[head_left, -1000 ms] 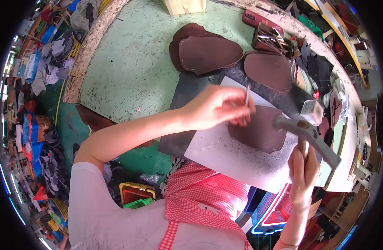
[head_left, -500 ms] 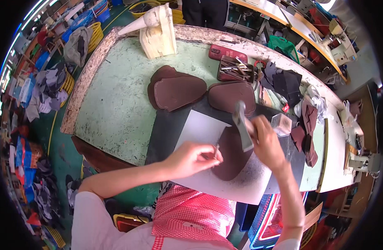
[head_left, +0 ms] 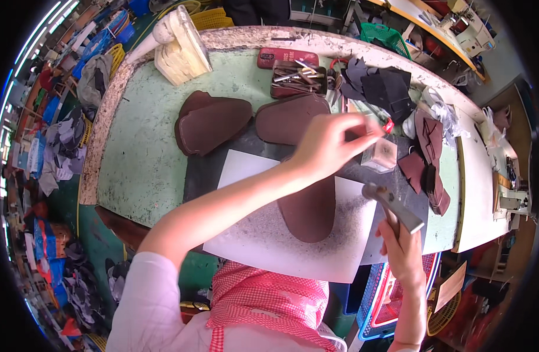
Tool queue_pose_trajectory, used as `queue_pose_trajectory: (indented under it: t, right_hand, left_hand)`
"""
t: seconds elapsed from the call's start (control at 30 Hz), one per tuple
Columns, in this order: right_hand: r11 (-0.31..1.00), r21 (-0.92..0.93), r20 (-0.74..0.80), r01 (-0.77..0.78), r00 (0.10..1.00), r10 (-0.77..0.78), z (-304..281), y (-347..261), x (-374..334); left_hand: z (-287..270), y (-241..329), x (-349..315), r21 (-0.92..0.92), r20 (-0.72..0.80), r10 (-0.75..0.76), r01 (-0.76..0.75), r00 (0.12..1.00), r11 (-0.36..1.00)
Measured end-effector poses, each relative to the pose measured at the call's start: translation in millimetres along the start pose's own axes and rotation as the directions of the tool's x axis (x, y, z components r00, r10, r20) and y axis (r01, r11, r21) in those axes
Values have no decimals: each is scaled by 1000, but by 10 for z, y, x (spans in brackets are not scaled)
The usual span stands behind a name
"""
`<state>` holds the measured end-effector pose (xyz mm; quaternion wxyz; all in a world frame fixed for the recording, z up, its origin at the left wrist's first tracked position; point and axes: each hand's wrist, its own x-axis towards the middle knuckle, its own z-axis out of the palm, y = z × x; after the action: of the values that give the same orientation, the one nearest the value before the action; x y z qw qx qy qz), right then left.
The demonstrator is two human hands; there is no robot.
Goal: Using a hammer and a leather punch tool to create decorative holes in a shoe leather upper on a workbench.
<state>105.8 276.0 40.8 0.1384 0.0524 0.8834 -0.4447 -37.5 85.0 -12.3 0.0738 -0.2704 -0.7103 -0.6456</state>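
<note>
Dark-brown, rounded, leather-like piece point(head_left: 309, 214) is part-hidden by outstretched left arm point(head_left: 234, 205); grip of blurred left hand point(head_left: 334, 142) cannot be told; grey metal hammer point(head_left: 394, 206) is clasped in right hand point(head_left: 405, 253).

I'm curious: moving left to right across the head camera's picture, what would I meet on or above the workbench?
Pale block, stacked brown pieces, open box of metal tools, hammer held in the right hand, crumpled clear plastic.
</note>
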Motion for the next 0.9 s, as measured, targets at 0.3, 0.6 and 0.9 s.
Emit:
queue_pose_trajectory:
  t: [0.3,0.6,0.9]
  right_hand:
    - [994,105,-30,-2,1000,6,5,327,-445]
    - [996,87,36,-24,999,21,66,288,-474]
    - [931,292,-214,219,964,-160,12,233,-671]
  left_hand:
    - [-29,-164,202,60,179,-34,24,983,998]
    - [-763,24,-534,113,241,-369,352,898,929]
    - [-849,345,-768,-39,231,-533,556,814,830]
